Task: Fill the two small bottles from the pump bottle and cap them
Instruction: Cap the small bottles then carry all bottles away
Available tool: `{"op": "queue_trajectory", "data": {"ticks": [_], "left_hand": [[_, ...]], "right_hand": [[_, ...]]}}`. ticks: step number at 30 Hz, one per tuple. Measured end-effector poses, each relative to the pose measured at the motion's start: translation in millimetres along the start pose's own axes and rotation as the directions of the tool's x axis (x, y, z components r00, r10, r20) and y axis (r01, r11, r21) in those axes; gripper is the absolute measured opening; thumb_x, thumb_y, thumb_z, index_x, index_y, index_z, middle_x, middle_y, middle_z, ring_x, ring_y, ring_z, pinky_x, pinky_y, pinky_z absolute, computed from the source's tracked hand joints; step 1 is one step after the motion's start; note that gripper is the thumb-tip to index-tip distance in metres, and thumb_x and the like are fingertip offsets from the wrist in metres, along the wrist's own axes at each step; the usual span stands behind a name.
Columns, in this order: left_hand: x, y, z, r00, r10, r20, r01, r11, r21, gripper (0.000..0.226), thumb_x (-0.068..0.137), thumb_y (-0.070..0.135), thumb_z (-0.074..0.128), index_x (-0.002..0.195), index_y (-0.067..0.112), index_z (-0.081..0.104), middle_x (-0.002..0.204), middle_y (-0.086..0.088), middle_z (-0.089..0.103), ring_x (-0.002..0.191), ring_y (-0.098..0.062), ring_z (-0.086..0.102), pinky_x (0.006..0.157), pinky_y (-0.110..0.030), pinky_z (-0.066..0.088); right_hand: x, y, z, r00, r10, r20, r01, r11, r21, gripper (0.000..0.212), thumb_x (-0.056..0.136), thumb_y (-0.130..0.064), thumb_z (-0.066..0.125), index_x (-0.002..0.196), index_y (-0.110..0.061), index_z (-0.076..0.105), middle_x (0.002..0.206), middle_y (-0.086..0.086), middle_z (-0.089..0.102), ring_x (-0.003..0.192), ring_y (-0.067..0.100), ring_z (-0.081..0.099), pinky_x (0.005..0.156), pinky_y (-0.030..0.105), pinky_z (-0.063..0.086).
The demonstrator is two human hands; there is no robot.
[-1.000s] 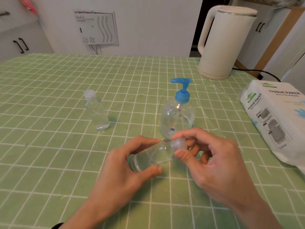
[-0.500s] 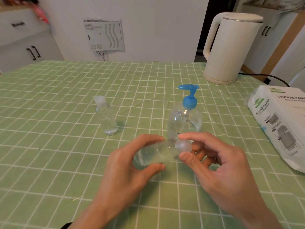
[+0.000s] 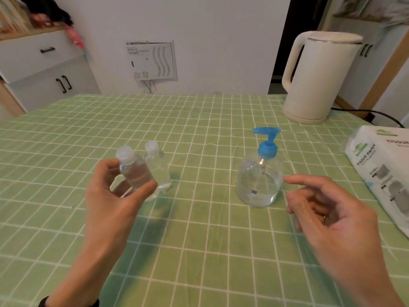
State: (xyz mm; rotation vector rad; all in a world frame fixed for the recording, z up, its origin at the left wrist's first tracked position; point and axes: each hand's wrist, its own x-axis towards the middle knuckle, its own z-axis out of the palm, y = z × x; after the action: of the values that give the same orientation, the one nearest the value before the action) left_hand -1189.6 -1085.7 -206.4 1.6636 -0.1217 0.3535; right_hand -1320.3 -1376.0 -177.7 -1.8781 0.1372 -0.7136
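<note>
The person's left hand grips a small bottle between the thumb and the curled fingers. It is held a little above the tabletop and leans slightly to the left. Its cap is on, and clear liquid shows inside. The other small bottle stands upright on the tabletop just behind the held one, also with a cap on. In this view the two overlap, so it cannot be told whether they touch. The right hand holds nothing, with its fingers loosely bent and relaxed. It is just to the right of the pump bottle, which stands well apart from the two small bottles and has liquid only in its lower part. From this, both small bottles seem filled and capped, and the remaining step is probably to set the held one down. The main risk is there: if the left hand lowers the bottle too near its neighbour, the base or the fingers could knock the standing bottle, which looks narrow and light and would tip easily. The wrinkled cloth may give an uneven footing, so a bottle released at a tilt could fall and roll. It cannot be seen whether either cap is fully tight, and a loose cap would leak after a fall. A careless movement of the right hand could also push the pump bottle or catch its blue pump head.
</note>
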Motion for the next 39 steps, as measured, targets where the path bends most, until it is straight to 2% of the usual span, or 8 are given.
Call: {"op": "queue_trajectory", "data": {"ticks": [4,12,16,20,24,30,36,39], "left_hand": [[2.8,-13.3,1.8,0.999,-0.047,0.019,0.046,0.997,0.062,0.051,0.073,0.0,0.091,0.107,0.027,0.064,0.115,0.003,0.075,0.103,-0.008,0.076,0.081,-0.024,0.058],[9.0,-24.8,2.8,0.988,-0.096,0.121,0.075,0.983,0.169,0.058,0.073,0.014,0.095,0.117,0.027,0.059,0.119,0.006,0.071,0.108,-0.005,0.072,0.095,-0.04,0.06],[12.2,-22.4,5.6,0.976,-0.108,0.189,0.07,0.978,0.198,0.093,0.053,0.048,0.094,0.133,0.037,0.048,0.131,0.007,0.065,0.111,-0.01,0.071,0.092,-0.037,0.059],[17.4,-26.8,12.0,0.965,-0.116,0.234,0.065,0.974,0.217,0.076,0.07,0.027,0.096,0.133,0.034,0.055,0.113,0.007,0.076,0.094,-0.003,0.077,0.079,-0.025,0.058],[24.7,-26.5,20.0,0.961,-0.138,0.239,0.085,0.972,0.217,0.049,0.078,0.019,0.088,0.123,0.019,0.068,0.105,0.003,0.08,0.087,-0.002,0.077,0.076,-0.022,0.055],[23.2,-21.7,21.8,0.959,-0.157,0.234,0.112,0.974,0.195,0.034,0.075,0.023,0.086,0.102,0.037,0.071,0.089,0.031,0.078,0.081,0.009,0.075,0.076,-0.02,0.049],[20.4,-16.6,17.4,0.943,-0.185,0.276,0.129,0.97,0.207,0.045,0.059,0.039,0.088,0.101,0.028,0.077,0.092,0.019,0.082,0.08,-0.001,0.078,0.076,-0.026,0.053],[18.9,-13.5,18.9,0.925,-0.195,0.326,0.13,0.969,0.21,0.044,0.058,0.038,0.089,0.1,0.03,0.077,0.093,0.017,0.082,0.081,-0.001,0.078,0.077,-0.028,0.052]], "right_hand": [[0.9,1.7,1.2,1.0,0.014,-0.006,-0.014,1.0,0.009,0.026,0.082,-0.041,0.07,0.106,-0.035,0.078,0.079,0.001,0.075,0.061,0.024,0.063,0.056,0.046,0.055],[3.4,9.8,5.0,0.998,0.04,-0.044,-0.04,0.999,0.003,0.026,0.081,-0.039,0.076,0.106,-0.035,0.075,0.083,-0.003,0.076,0.069,0.02,0.067,0.062,0.031,0.057],[10.4,22.4,5.1,0.998,0.041,-0.046,-0.044,0.997,-0.066,0.063,0.072,-0.057,0.078,0.129,-0.039,0.058,0.115,-0.02,0.07,0.104,0.004,0.067,0.08,0.018,0.055],[18.2,37.5,8.3,0.987,0.126,0.096,-0.112,0.984,-0.137,0.114,0.065,-0.069,0.082,0.16,-0.042,0.026,0.155,-0.034,0.043,0.14,-0.011,0.044,0.112,0.024,0.042],[20.8,45.8,16.6,0.963,0.203,0.175,-0.173,0.969,-0.174,0.129,0.065,-0.071,0.085,0.166,-0.041,0.01,0.169,-0.027,0.025,0.152,-0.004,0.032,0.126,0.039,0.034],[28.3,48.2,33.1,0.953,0.24,0.182,-0.189,0.947,-0.259,0.127,0.07,-0.063,0.09,0.165,-0.039,0.009,0.169,-0.019,0.032,0.146,0.007,0.041,0.118,0.037,0.037],[42.3,50.1,48.6,0.967,0.229,0.114,-0.19,0.941,-0.279,0.109,0.071,-0.052,0.093,0.154,-0.037,0.025,0.15,-0.018,0.048,0.126,0.009,0.052,0.092,0.023,0.041],[42.3,49.1,48.2,0.966,0.235,0.106,-0.198,0.94,-0.278,0.103,0.07,-0.05,0.094,0.149,-0.039,0.03,0.148,-0.015,0.054,0.123,0.014,0.059,0.092,0.03,0.044]]}}
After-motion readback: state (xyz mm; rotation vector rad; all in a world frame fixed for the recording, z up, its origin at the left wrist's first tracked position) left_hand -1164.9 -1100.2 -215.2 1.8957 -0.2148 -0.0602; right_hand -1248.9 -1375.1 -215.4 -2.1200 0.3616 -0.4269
